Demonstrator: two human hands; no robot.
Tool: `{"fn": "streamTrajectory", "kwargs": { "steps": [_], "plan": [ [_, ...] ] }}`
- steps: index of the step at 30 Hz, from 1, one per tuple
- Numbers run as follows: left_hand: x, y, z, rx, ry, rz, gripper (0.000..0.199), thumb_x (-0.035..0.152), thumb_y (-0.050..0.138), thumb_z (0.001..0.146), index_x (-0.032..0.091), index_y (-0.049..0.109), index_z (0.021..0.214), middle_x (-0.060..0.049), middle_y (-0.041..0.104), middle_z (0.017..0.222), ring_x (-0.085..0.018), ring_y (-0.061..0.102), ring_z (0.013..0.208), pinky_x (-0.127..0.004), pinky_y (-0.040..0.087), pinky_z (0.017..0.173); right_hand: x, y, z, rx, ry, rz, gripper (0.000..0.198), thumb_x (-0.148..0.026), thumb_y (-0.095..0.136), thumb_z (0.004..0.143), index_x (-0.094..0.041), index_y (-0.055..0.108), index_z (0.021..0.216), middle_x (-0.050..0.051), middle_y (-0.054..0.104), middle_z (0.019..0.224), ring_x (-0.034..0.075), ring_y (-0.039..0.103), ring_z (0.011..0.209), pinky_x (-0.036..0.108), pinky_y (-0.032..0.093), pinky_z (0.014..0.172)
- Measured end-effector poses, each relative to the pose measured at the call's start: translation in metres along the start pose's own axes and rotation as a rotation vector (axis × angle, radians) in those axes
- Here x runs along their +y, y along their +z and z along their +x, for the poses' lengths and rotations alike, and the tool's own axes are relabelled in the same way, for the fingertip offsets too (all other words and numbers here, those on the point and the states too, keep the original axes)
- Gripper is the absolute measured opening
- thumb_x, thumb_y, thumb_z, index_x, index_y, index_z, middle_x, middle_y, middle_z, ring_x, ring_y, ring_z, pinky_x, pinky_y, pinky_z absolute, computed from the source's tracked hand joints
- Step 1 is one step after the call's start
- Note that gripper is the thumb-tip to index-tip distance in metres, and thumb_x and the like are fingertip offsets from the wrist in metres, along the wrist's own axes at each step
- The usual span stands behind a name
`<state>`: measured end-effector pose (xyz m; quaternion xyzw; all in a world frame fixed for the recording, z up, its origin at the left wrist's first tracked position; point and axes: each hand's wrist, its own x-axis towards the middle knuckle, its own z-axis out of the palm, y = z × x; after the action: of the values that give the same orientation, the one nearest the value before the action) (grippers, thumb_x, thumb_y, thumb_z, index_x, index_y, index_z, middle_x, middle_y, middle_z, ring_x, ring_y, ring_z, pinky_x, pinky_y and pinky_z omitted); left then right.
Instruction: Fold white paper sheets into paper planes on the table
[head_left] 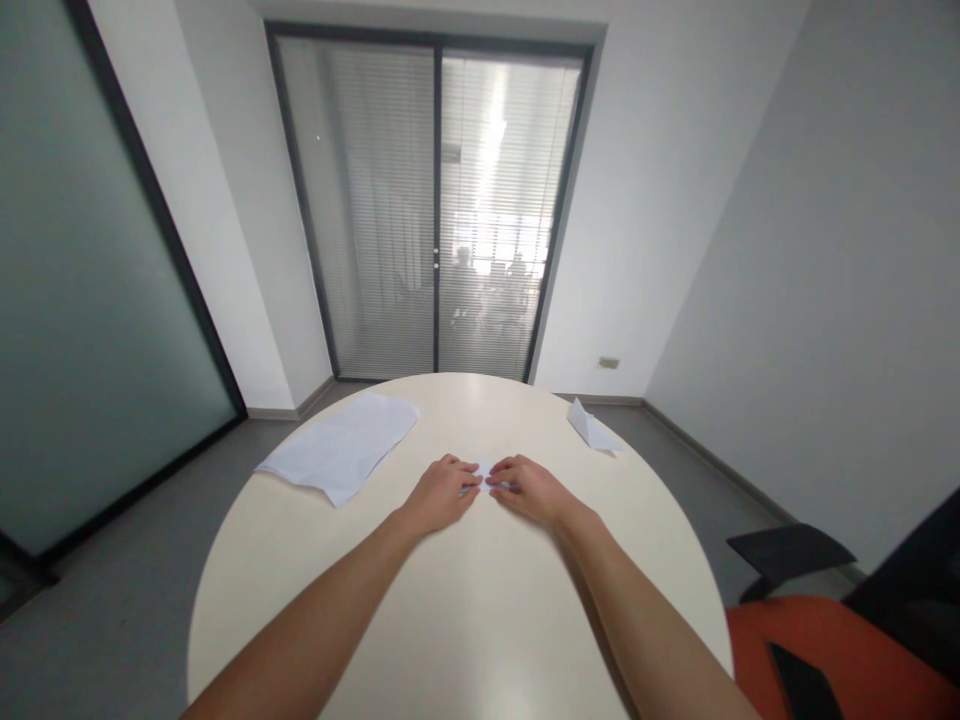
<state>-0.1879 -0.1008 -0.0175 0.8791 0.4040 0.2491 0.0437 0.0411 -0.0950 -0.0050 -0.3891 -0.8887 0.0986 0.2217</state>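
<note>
A small piece of folded white paper [484,470] lies at the middle of the round table, mostly covered by my fingers. My left hand [444,492] pinches its left side between thumb and fingers. From the right, my right hand [529,488] grips the other side in the same way. Only a narrow strip of paper shows between the fingertips, so its full shape is hidden. Both hands rest low, close to the tabletop, with a small gap between them.
The round cream table [480,620] bears white paper sheets [349,440] at the left and a folded white paper piece [592,430] near the right edge. An orange chair [832,650] with black armrests stands at the right. Beyond are glass doors [435,210] with blinds.
</note>
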Motion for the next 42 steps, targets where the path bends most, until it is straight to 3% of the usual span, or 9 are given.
{"fn": "streamTrajectory", "kwargs": {
  "steps": [5,10,17,19,24,29,42],
  "plan": [
    [0.004,-0.002,0.001,0.016,0.01,0.058,0.021,0.025,0.056,0.093,0.023,0.077,0.096,-0.003,0.075,0.11,-0.023,0.06,0.097,-0.036,0.048,0.09,0.0,0.0,0.001,-0.018,0.039,0.007,0.024,-0.025,0.059,0.089,-0.023,0.078,0.104,0.008,0.073,0.111,0.022,0.065,0.101,0.033,0.048,0.093],
    [0.008,-0.005,0.001,-0.01,-0.031,0.095,0.02,0.024,0.056,0.092,0.021,0.075,0.095,-0.005,0.076,0.099,-0.023,0.062,0.095,-0.035,0.049,0.087,-0.002,-0.007,-0.002,-0.019,0.078,-0.008,0.022,-0.027,0.061,0.087,-0.022,0.078,0.101,0.007,0.074,0.107,0.021,0.067,0.096,0.031,0.049,0.089],
    [0.007,-0.009,0.001,-0.049,-0.087,0.045,0.019,0.026,0.056,0.093,0.021,0.073,0.099,-0.006,0.075,0.106,-0.022,0.063,0.1,-0.033,0.049,0.088,-0.007,0.0,0.001,0.026,-0.039,-0.088,0.026,-0.033,0.059,0.092,-0.022,0.075,0.11,0.01,0.07,0.106,0.022,0.061,0.101,0.033,0.046,0.092],
    [0.004,-0.01,0.001,-0.061,-0.047,0.031,0.021,0.025,0.053,0.095,0.021,0.073,0.1,-0.005,0.073,0.113,-0.021,0.062,0.102,-0.032,0.049,0.089,-0.006,0.002,0.001,0.029,-0.031,-0.086,0.026,-0.033,0.058,0.093,-0.021,0.076,0.108,0.011,0.069,0.105,0.022,0.061,0.1,0.033,0.046,0.091],
    [-0.005,-0.017,-0.003,-0.147,0.201,0.053,0.026,0.027,0.049,0.097,0.022,0.07,0.111,-0.007,0.064,0.132,-0.023,0.059,0.111,-0.039,0.044,0.1,-0.005,0.0,0.0,0.049,-0.006,-0.097,0.027,-0.033,0.058,0.093,-0.021,0.075,0.11,0.011,0.069,0.107,0.022,0.06,0.101,0.035,0.046,0.093],
    [-0.001,-0.016,-0.006,-0.109,0.193,0.047,0.032,0.032,0.047,0.099,0.024,0.065,0.124,-0.009,0.063,0.125,-0.023,0.056,0.116,-0.04,0.043,0.102,-0.012,-0.001,0.001,0.037,-0.025,-0.078,0.028,-0.03,0.054,0.095,-0.024,0.073,0.115,0.009,0.069,0.11,0.021,0.06,0.103,0.034,0.046,0.094],
    [-0.003,-0.016,-0.001,0.005,0.105,0.124,0.019,0.023,0.055,0.09,0.021,0.075,0.09,-0.007,0.074,0.091,-0.023,0.062,0.095,-0.038,0.044,0.092,-0.003,0.002,0.002,0.011,0.02,-0.055,0.024,-0.028,0.056,0.093,-0.023,0.076,0.107,0.007,0.072,0.111,0.021,0.064,0.105,0.033,0.048,0.095]
  ]
}}
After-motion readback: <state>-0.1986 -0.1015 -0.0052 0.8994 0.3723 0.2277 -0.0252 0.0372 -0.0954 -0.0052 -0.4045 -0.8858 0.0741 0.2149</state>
